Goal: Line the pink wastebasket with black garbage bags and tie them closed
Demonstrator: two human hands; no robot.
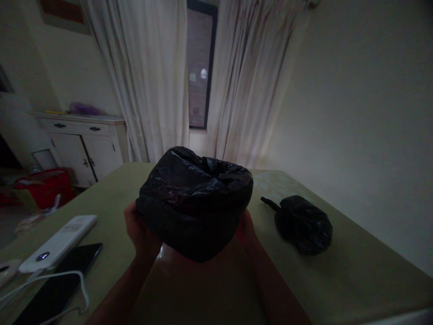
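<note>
The black bag point(194, 203) is gripped by both hands point(138, 230), best kept level above the surface point(355, 271)

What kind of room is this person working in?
Most likely a room in a home, perhaps a bedroom. White curtains hang by a dark window, a white cabinet stands against the wall, and both hands, left hand and right hand, hold a black bag over a green table.
</note>
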